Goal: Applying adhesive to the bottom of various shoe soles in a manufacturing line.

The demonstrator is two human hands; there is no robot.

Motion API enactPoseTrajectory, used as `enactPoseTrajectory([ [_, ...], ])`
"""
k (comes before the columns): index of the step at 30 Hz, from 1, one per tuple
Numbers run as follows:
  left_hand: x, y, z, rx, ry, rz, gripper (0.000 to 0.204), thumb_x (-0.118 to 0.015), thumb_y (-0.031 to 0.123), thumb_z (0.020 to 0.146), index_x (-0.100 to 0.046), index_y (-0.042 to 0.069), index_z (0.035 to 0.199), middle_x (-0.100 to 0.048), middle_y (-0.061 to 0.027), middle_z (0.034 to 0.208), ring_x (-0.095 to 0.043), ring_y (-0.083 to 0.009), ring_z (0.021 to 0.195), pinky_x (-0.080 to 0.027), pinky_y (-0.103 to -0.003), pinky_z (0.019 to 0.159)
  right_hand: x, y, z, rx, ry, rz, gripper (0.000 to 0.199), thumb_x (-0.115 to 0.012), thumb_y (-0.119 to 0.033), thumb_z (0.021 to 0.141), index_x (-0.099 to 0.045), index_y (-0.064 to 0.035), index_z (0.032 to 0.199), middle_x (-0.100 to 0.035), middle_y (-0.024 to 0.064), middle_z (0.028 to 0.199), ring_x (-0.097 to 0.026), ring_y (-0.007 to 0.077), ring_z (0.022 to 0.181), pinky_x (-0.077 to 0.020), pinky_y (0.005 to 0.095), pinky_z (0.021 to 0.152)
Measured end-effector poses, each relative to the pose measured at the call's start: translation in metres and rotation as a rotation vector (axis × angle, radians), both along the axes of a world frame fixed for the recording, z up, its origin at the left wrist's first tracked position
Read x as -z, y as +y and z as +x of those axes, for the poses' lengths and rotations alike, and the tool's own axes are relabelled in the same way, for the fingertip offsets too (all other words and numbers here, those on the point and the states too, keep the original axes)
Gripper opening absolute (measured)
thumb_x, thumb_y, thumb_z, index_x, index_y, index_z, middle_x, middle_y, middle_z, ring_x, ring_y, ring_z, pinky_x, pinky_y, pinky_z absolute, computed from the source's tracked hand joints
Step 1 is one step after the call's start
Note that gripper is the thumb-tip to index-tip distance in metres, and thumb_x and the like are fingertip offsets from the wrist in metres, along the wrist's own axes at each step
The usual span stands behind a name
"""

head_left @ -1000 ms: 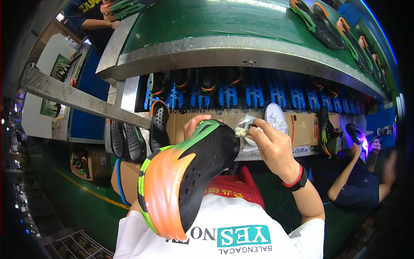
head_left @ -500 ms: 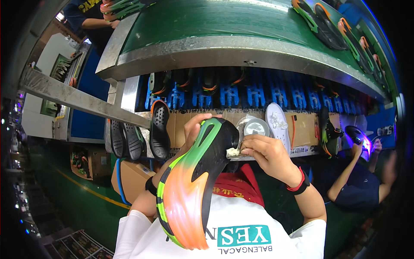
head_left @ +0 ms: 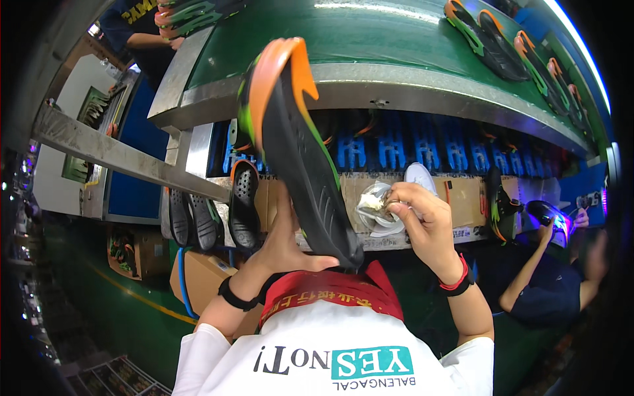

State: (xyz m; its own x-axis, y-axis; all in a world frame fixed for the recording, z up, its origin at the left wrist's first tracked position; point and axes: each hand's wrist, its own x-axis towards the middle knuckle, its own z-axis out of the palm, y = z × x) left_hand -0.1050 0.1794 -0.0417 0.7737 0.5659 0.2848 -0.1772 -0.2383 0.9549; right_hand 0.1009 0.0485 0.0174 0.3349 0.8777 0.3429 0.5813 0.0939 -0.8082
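My left hand is closed around the lower end of a black shoe sole with an orange and green rim. The sole is tilted up, its far end reaching over the green bench top. My right hand pinches a small whitish wad, perhaps cloth or sponge, right over a small round container lined with clear plastic. Whether the wad touches the contents is hard to tell. Just behind the right hand lies a white sole, partly covered by the fingers.
Black soles stand at the left of the cardboard-covered ledge. Ahead, a metal-edged green bench carries more soles at the far right. Blue racks line the space beneath it. A co-worker handles a shoe at the right.
The shoe sole has swung from hanging toward my body to pointing up and away. My right hand has moved from beside the sole to the round container with the wad.
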Motion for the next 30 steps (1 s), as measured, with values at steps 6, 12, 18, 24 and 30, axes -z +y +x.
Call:
enactPoseTrajectory([
  [6, -0.011, 0.002, 0.009, 0.165, -0.085, -0.359, 0.124, -0.079, 0.039, 0.072, 0.013, 0.008, 0.148, -0.019, -0.0162, 0.150, -0.036, -0.0274, 0.132, -0.039, -0.040, 0.105, -0.003, 0.008, -0.008, 0.003, -0.242, 0.048, 0.012, -0.067, -0.003, 0.081, -0.061, 0.0005, 0.090, -0.063, 0.0123, 0.092, -0.064, 0.0284, 0.072, -0.0507, 0.0329, 0.059],
  [12, -0.014, -0.002, 0.006, 0.155, -0.012, -0.270, 0.121, -0.078, 0.035, 0.071, 0.011, 0.009, 0.149, -0.022, -0.0173, 0.149, -0.046, -0.0255, 0.124, -0.053, -0.034, 0.088, -0.001, 0.011, -0.013, -0.030, -0.352, 0.052, 0.015, -0.069, -0.007, 0.079, -0.062, -0.0020, 0.091, -0.063, 0.0116, 0.093, -0.064, 0.0293, 0.069, -0.0514, 0.0343, 0.057],
  [18, -0.017, -0.002, 0.003, 0.164, -0.012, -0.290, 0.121, -0.078, 0.035, 0.071, 0.010, 0.010, 0.149, -0.026, -0.0190, 0.147, -0.050, -0.0264, 0.119, -0.054, -0.036, 0.088, -0.004, 0.017, -0.017, -0.008, -0.479, 0.066, 0.014, -0.070, -0.008, 0.078, -0.062, -0.0025, 0.089, -0.063, 0.0106, 0.092, -0.064, 0.0269, 0.066, -0.0505, 0.0334, 0.055],
  [24, -0.014, -0.004, -0.002, 0.169, -0.028, -0.305, 0.119, -0.077, 0.034, 0.072, 0.011, 0.011, 0.149, -0.029, -0.0186, 0.144, -0.050, -0.0263, 0.119, -0.053, -0.036, 0.089, -0.005, 0.017, -0.017, -0.058, -0.530, 0.079, 0.016, -0.070, -0.008, 0.076, -0.061, -0.0030, 0.088, -0.062, 0.0104, 0.092, -0.063, 0.0255, 0.064, -0.0497, 0.0330, 0.054],
  [30, -0.012, -0.002, -0.004, 0.165, -0.004, -0.313, 0.118, -0.076, 0.034, 0.072, 0.011, 0.013, 0.149, -0.031, -0.0178, 0.144, -0.050, -0.0260, 0.119, -0.052, -0.037, 0.091, -0.003, 0.016, -0.016, -0.121, -0.514, 0.048, 0.016, -0.070, -0.009, 0.077, -0.062, -0.0036, 0.089, -0.063, 0.0101, 0.092, -0.063, 0.0253, 0.064, -0.0495, 0.0333, 0.055],
])
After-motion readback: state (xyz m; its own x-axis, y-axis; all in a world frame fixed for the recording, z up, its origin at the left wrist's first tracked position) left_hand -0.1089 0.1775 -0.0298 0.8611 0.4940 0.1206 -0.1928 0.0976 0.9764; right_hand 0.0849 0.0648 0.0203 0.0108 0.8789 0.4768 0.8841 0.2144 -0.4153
